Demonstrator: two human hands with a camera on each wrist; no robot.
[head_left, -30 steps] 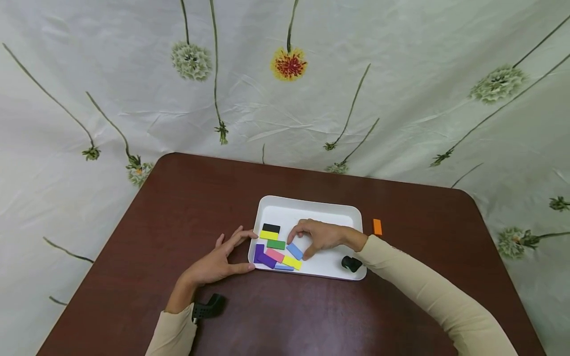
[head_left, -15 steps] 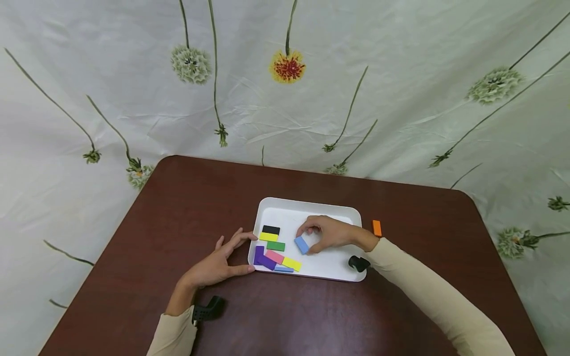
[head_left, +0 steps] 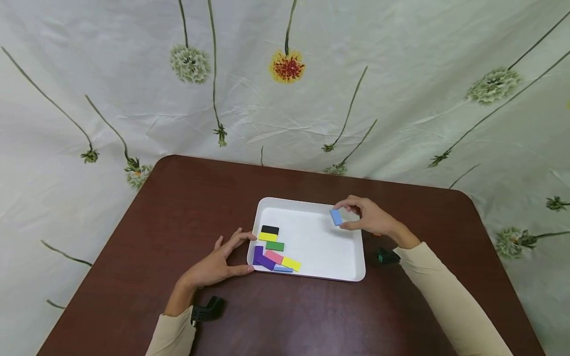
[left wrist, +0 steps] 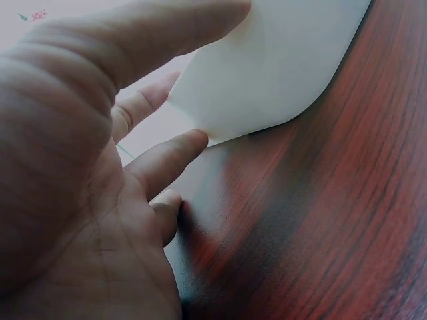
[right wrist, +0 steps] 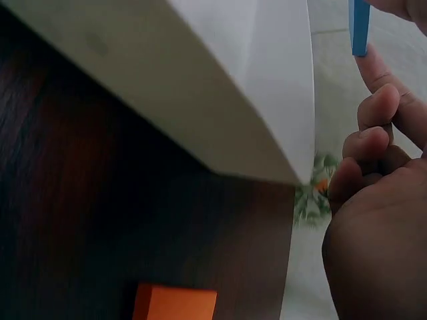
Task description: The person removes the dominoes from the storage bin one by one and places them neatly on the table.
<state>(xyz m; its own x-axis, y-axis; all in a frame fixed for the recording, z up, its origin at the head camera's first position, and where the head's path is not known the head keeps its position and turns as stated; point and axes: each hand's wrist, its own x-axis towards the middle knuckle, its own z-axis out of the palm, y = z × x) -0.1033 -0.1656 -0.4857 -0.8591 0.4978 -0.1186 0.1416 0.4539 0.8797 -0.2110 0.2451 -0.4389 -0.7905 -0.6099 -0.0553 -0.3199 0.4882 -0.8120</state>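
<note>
My right hand (head_left: 371, 216) pinches a light blue rectangular block (head_left: 336, 217) between thumb and index finger, above the right part of a white tray (head_left: 318, 242). In the right wrist view the blue block (right wrist: 359, 27) stands on edge between the fingertips. My left hand (head_left: 215, 262) touches the tray's left side with its fingers spread; the left wrist view has the fingertips against the white wall (left wrist: 267, 80). Inside the tray's left part lie several flat blocks: black (head_left: 270, 230), yellow (head_left: 267, 237), green (head_left: 274, 245), pink (head_left: 273, 256), purple (head_left: 265, 262) and others.
An orange block (right wrist: 179, 305) lies on the dark wooden table (head_left: 285, 316), just right of the tray; the right hand mostly covers it in the head view. A flower-patterned white cloth (head_left: 249, 109) hangs behind the table's far edge.
My right hand has gripped the blue block beside the other blocks and carried it right and away from me, over the tray's far right corner. The left hand has stayed in place.
</note>
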